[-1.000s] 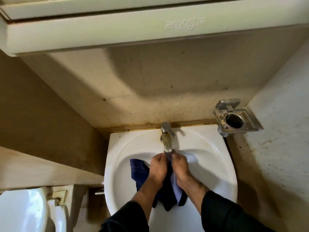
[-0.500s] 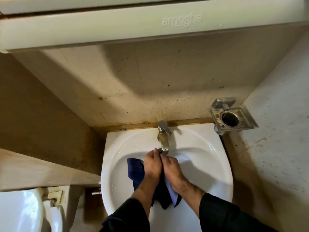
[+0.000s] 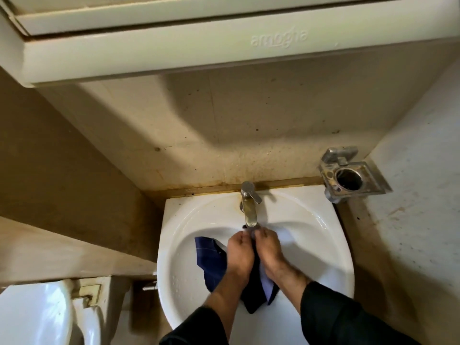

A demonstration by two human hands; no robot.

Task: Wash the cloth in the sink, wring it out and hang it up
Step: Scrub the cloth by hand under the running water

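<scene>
A dark blue checked cloth [image 3: 210, 260] with a pale underside lies in the white sink [image 3: 323, 247], bunched under the metal tap [image 3: 249, 210]. My left hand [image 3: 239, 252] and my right hand [image 3: 270, 250] sit side by side over the bowl, knuckles up, both gripping the cloth just below the spout. One corner of the cloth spreads out to the left of my left hand. Its lower end hangs between my wrists. Whether water runs from the spout is hidden by my fingers.
A metal holder with a round hole [image 3: 351, 176] is fixed to the wall at the sink's right. A cream cabinet [image 3: 174, 48] juts out overhead. A white toilet [image 3: 37, 314] stands at the lower left, with a small tap [image 3: 149, 286] beside the sink.
Both hands stay on the cloth under the tap, shifting slightly against each other. The cloth's hanging end has barely moved. The camera view has shifted a little.
</scene>
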